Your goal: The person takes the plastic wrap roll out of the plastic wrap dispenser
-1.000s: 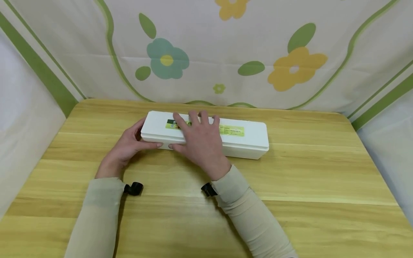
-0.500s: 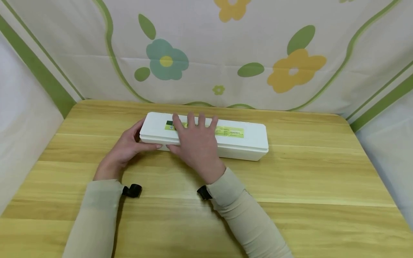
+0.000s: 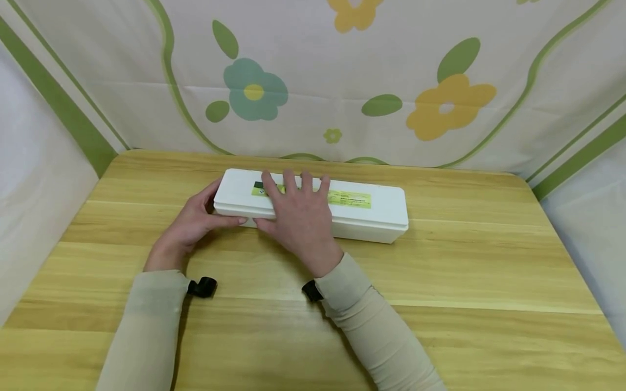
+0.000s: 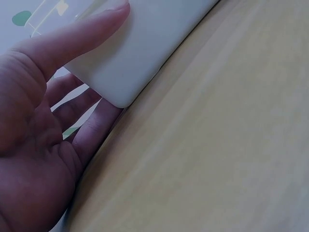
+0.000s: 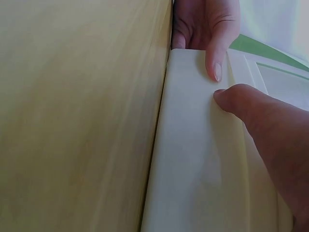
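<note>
A long white foam box (image 3: pixel 368 231) with a fitted lid (image 3: pixel 387 205) lies on the table in the head view. Across its top runs a green and yellow label (image 3: pixel 354 199), partly covered by a hand. My left hand (image 3: pixel 193 225) grips the left end, thumb along the front wall and the other fingers round behind the corner. Over the lid my right hand (image 3: pixel 303 217) is spread, fingertips at the far edge and thumb (image 5: pixel 241 104) against the front side just under the lid's rim. In the right wrist view the two thumbs point at each other with a small gap.
The wooden table (image 3: pixel 489 260) carries the box near its back edge. Behind it hangs a pale curtain (image 3: pixel 313 65) with printed flowers. Black wrist cameras (image 3: pixel 202 287) stick out from both sleeves.
The right hand has shifted slightly left on the lid, and its fingers lie straighter and more spread. Left hand and box stay about where they were; the lid stays on.
</note>
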Tool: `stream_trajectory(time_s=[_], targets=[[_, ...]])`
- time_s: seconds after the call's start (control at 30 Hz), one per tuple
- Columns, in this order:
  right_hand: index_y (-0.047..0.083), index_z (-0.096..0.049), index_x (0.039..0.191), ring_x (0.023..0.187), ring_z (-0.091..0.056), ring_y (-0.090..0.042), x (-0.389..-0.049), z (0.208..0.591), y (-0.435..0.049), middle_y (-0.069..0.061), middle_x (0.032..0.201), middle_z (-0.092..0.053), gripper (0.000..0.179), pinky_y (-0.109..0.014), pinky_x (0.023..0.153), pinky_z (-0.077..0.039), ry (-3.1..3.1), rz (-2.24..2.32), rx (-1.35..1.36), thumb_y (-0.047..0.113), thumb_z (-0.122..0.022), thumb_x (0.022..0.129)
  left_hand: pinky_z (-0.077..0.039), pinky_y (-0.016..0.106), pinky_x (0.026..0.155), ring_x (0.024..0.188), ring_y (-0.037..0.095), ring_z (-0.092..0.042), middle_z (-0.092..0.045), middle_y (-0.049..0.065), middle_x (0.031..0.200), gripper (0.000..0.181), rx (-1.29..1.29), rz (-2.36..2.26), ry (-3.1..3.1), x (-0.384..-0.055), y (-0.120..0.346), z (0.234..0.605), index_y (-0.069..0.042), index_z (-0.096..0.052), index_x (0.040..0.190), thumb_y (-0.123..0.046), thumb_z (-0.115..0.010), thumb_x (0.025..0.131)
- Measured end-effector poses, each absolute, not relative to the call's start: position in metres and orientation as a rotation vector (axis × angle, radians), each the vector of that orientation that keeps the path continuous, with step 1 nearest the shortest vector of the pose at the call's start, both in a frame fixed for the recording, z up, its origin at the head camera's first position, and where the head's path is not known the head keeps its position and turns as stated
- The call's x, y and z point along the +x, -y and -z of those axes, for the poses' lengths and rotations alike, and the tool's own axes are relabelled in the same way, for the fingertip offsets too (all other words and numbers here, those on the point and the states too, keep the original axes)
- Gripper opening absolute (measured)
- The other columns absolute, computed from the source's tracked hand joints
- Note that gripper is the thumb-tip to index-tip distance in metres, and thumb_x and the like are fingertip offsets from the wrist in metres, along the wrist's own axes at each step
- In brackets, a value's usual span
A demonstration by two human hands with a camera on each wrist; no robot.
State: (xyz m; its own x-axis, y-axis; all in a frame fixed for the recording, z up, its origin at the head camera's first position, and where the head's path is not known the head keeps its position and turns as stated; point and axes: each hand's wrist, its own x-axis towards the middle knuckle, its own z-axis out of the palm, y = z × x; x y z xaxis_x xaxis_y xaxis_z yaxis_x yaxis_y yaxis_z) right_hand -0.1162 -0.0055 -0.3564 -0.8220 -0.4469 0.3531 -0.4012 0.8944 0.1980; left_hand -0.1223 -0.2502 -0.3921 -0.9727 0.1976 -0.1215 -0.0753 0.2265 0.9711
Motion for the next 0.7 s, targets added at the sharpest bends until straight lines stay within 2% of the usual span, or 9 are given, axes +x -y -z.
stream_trajectory(time_s=[0.3, 0.7], targets=[[0.030, -0.047, 0.158, 0.122, -0.062, -0.039, -0.1171, 0.3579, 0.0051, -0.008, 0.136, -0.064, 0.087, -0.064, 0.103, -0.048, 2.659, 0.177, 0.636, 0.084, -0.058, 0.091, -0.046, 0.018, 0.104, 0.136, 0.016, -0.048, -0.049, -0.001, 0.161, 0.099, 0.107, -1.820, -2.279, -0.1218, 0.2492, 0.3922, -0.034, -0.040, 0.167, -0.008, -0.091, 0.087], [0.024, -0.055, 0.153, 0.119, -0.066, -0.040, -0.1155, 0.3613, 0.0079, -0.009, 0.133, -0.067, 0.085, -0.066, 0.101, -0.049, 2.581, 0.117, 0.606, 0.076, -0.066, 0.087, -0.047, 0.020, 0.102, 0.133, 0.018, -0.050, -0.051, -0.001, 0.158, 0.099, 0.128, -1.819, -2.273, -0.1250, 0.2499, 0.3917, -0.033, -0.040, 0.167, -0.005, -0.091, 0.086]])
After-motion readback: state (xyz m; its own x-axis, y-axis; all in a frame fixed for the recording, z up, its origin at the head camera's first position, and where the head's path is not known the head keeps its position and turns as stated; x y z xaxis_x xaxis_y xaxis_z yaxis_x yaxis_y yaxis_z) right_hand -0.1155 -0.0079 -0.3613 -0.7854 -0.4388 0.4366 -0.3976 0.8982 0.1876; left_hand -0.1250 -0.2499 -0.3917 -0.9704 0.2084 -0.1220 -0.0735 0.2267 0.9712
